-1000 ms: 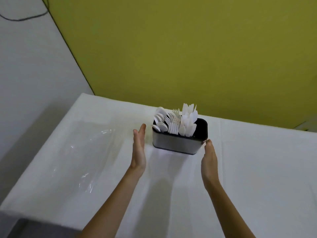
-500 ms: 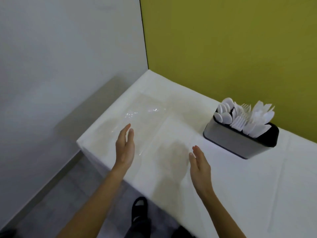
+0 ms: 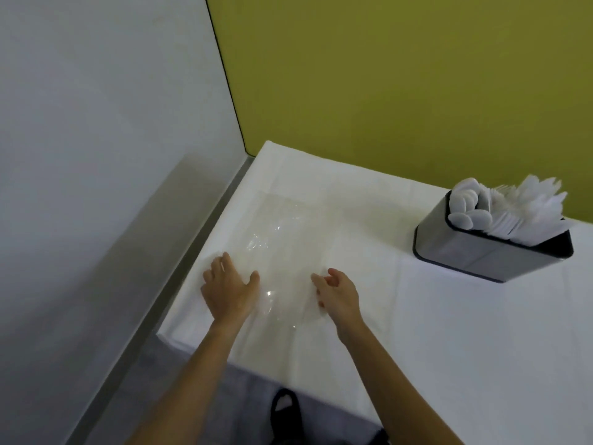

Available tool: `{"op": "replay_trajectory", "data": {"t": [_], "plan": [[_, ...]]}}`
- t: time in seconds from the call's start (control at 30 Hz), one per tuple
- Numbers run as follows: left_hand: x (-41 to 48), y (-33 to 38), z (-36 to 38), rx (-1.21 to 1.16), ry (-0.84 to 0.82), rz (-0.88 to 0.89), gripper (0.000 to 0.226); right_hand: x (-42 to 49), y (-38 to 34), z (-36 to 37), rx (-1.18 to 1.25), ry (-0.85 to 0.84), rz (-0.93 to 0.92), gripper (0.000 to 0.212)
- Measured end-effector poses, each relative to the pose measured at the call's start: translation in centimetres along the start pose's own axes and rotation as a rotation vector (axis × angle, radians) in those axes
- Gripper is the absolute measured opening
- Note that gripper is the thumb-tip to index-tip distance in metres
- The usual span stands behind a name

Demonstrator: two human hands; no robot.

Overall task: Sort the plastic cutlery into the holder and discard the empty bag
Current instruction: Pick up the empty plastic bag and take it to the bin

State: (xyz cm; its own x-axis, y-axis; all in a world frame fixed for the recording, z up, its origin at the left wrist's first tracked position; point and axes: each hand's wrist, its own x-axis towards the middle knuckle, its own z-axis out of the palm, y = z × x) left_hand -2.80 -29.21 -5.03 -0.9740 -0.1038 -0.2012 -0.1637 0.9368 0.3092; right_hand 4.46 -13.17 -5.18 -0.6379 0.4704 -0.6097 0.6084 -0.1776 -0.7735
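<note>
A clear empty plastic bag (image 3: 282, 239) lies flat on the white table (image 3: 449, 332) near its left end. My left hand (image 3: 229, 289) rests palm down at the bag's near left edge with its fingers spread. My right hand (image 3: 338, 292) sits at the bag's near right edge, fingers loosely bent and touching the plastic. The grey metal cutlery holder (image 3: 487, 248) stands at the far right, apart from both hands. White plastic cutlery (image 3: 507, 203), spoons, forks and knives, fills it.
A grey wall (image 3: 96, 155) runs close along the table's left edge, and a yellow-green wall (image 3: 401, 75) stands behind it. A dark shoe (image 3: 285, 412) shows on the floor below the near edge.
Both hands have left the holder's sides and moved left and down onto the bag. The view has swung left, so the holder now sits at the far right.
</note>
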Motion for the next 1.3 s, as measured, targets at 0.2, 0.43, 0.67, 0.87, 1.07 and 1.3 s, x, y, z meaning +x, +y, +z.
{"op": "replay_trajectory", "data": {"t": [0.2,0.43,0.67,0.87,1.07,1.3], "plan": [[0.3,-0.3,-0.3,0.031,0.005,0.013,0.059,-1.4,0.9,0.5,-0.047,-0.019,0.008,0.011],[-5.5,1.4,1.0,-0.095,-0.089,0.058,0.046,-7.2,3.5,-6.7,0.180,-0.089,-0.085,0.018],[-17.8,7.7,5.0,-0.517,-0.585,0.146,0.037,-14.7,12.2,-19.9,0.244,0.056,-0.125,0.016],[-32.1,14.9,10.4,-0.429,-0.847,0.455,0.063,-22.4,20.6,-33.0,0.391,0.348,-0.095,0.016],[-46.8,21.5,15.4,-0.404,-1.158,0.664,0.029,-29.6,29.4,-43.8,0.549,0.659,0.001,0.023],[-55.8,27.4,21.2,-0.173,-1.360,0.792,0.032,-32.5,36.1,-51.4,0.704,0.911,0.150,0.023]]}}
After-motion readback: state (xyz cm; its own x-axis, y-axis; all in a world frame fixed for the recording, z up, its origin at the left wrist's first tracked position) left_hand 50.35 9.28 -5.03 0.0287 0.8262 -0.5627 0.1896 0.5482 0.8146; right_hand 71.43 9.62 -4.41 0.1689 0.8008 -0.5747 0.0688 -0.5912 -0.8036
